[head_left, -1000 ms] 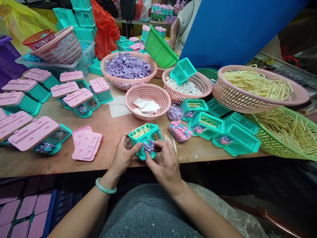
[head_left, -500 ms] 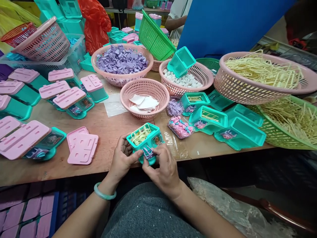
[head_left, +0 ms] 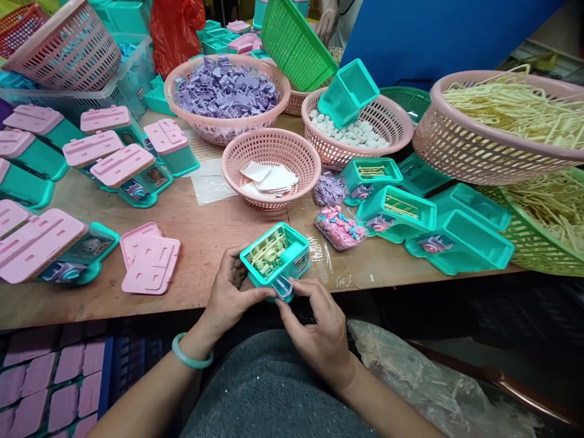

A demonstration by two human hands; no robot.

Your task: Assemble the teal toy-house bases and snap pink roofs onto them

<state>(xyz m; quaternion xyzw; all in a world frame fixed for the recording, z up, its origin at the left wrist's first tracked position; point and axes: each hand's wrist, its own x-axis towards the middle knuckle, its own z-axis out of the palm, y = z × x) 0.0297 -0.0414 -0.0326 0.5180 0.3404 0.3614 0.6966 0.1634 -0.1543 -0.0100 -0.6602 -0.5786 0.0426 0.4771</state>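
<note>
A teal plastic toy box [head_left: 276,254] is gripped in my left hand [head_left: 232,294] at the table's near edge; pale yellow parts lie inside it. My right hand [head_left: 319,325] pinches a small purple piece [head_left: 283,286] against the box's front lip. Two loose pink lids [head_left: 149,258] lie to the left on the wooden table [head_left: 205,234]. Open teal boxes [head_left: 460,243] stand to the right, and a bag of pink and blue bits [head_left: 340,226] lies beside them.
Pink baskets hold purple pieces [head_left: 225,91], white paper [head_left: 269,179], white pellets [head_left: 356,134] and yellow sticks [head_left: 511,112]. Closed pink-lidded boxes [head_left: 123,173] fill the left. A green basket [head_left: 296,42] leans at the back, where another person's hand [head_left: 327,21] shows.
I have tilted the box so its open top faces the camera more, and my right hand has slid down to its front lip. The view has dipped and moved closer.
</note>
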